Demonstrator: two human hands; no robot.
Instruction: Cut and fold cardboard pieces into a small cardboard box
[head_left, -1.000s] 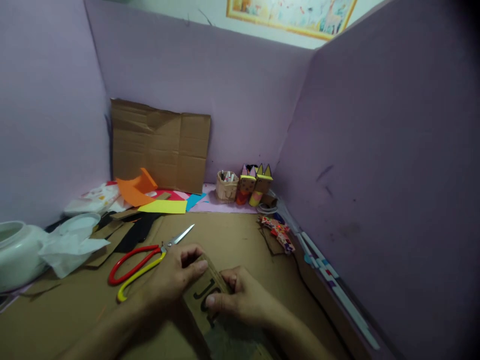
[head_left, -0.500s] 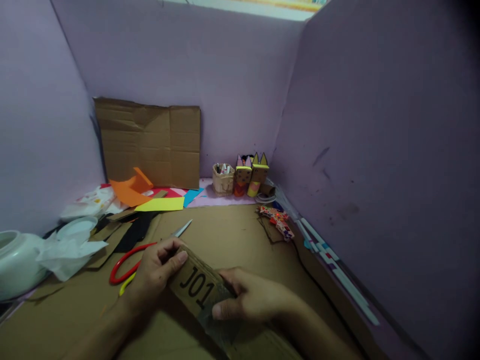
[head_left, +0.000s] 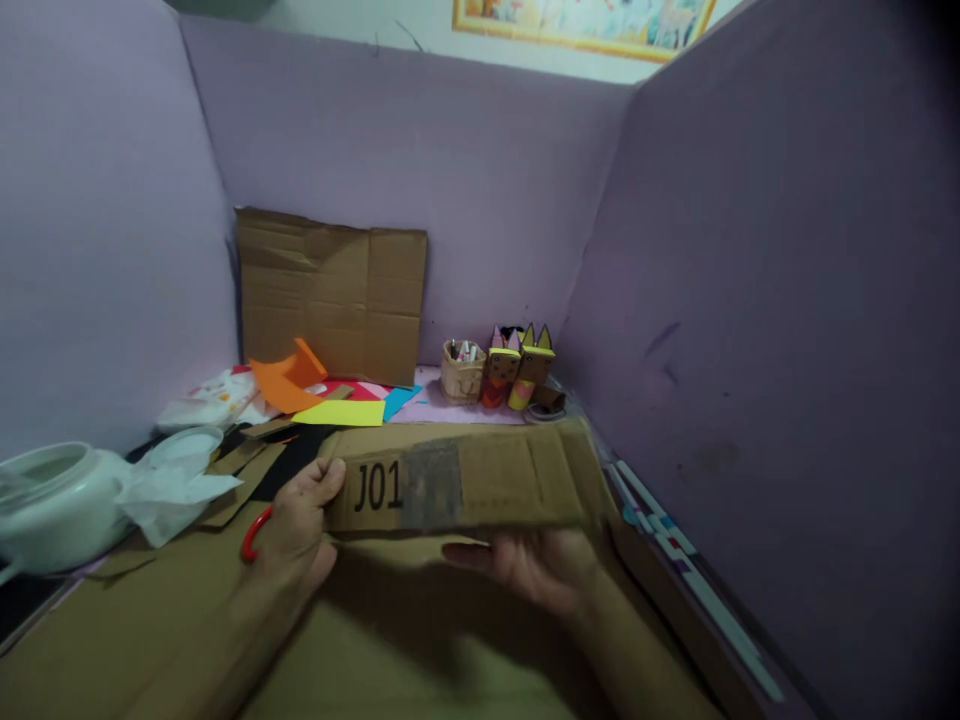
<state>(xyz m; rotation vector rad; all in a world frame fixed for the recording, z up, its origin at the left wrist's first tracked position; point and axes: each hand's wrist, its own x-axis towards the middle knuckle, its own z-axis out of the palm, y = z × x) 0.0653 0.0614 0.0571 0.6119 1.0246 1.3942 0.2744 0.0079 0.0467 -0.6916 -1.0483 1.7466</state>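
A long strip of brown cardboard marked "J01", with a shiny tape band across it, is held up level above the work surface. My left hand grips its left end, thumb on the front face. Below its lower edge is my right hand, turned palm up with fingers stretched to the left; its top is hidden behind the strip, and whether it touches is unclear. Part of a red scissors handle shows beside my left hand; the rest is hidden.
A white pot and crumpled tissue stand at left. Behind lie orange paper and yellow paper. A pen holder and two cardboard animal figures stand at the back. White strips line the right wall.
The cardboard strip has been raised and swung from slanting to level, facing me. My right hand has let go of its front face and moved below it. The view has tilted up.
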